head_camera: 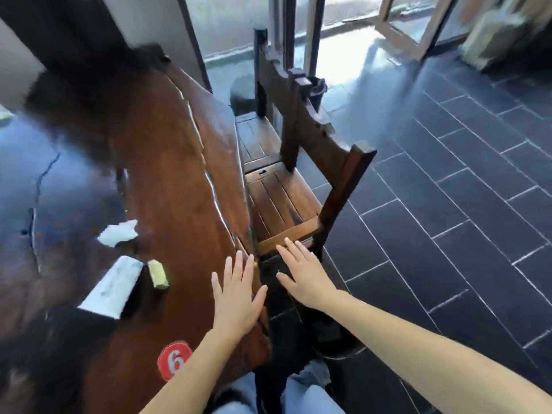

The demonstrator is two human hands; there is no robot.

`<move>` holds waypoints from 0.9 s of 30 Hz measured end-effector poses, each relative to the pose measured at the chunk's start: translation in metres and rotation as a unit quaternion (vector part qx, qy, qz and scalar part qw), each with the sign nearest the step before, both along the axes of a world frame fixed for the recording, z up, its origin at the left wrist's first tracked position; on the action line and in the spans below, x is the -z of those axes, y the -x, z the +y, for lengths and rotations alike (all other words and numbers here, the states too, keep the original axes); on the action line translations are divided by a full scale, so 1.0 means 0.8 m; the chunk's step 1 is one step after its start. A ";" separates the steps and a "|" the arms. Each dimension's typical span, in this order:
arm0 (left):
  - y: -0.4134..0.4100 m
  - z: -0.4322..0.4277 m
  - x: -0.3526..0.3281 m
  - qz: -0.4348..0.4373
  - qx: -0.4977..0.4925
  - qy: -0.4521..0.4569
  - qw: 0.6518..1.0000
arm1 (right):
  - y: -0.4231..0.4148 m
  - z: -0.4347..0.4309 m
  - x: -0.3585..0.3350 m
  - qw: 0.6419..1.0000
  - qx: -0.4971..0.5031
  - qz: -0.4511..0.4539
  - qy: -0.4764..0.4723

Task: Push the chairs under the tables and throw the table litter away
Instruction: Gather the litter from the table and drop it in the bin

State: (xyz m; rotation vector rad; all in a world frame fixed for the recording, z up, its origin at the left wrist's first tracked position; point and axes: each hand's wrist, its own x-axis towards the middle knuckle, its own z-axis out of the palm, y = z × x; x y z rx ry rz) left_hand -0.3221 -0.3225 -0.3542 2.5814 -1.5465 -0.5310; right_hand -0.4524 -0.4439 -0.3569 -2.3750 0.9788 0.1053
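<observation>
We had both hands flat, fingers spread, gripping nothing: left hand [239,291] over the table [167,162] edge, right hand [301,276] at the near chair [283,201] seat, probably to shove it under. The seat sat only partly tucked. A tissue [118,233], green packet [158,273] and white card [112,289] lay on the table.

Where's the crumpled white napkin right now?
In the head view, the crumpled white napkin lies on the wooden table, left of centre, just beyond the white box.
</observation>
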 end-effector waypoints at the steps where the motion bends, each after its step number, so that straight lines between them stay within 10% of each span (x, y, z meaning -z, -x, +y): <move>1: -0.022 0.019 -0.002 -0.003 -0.023 0.000 1.000 | -0.025 0.006 -0.003 1.000 -0.016 -0.004 0.001; 15: -0.303 0.201 -0.003 0.024 -0.270 0.008 0.963 | -0.352 0.110 -0.011 0.990 -0.136 0.005 -0.038; 27: -0.463 0.119 0.037 0.118 -0.233 0.037 0.965 | -0.466 0.112 0.040 0.986 -0.069 0.136 -0.073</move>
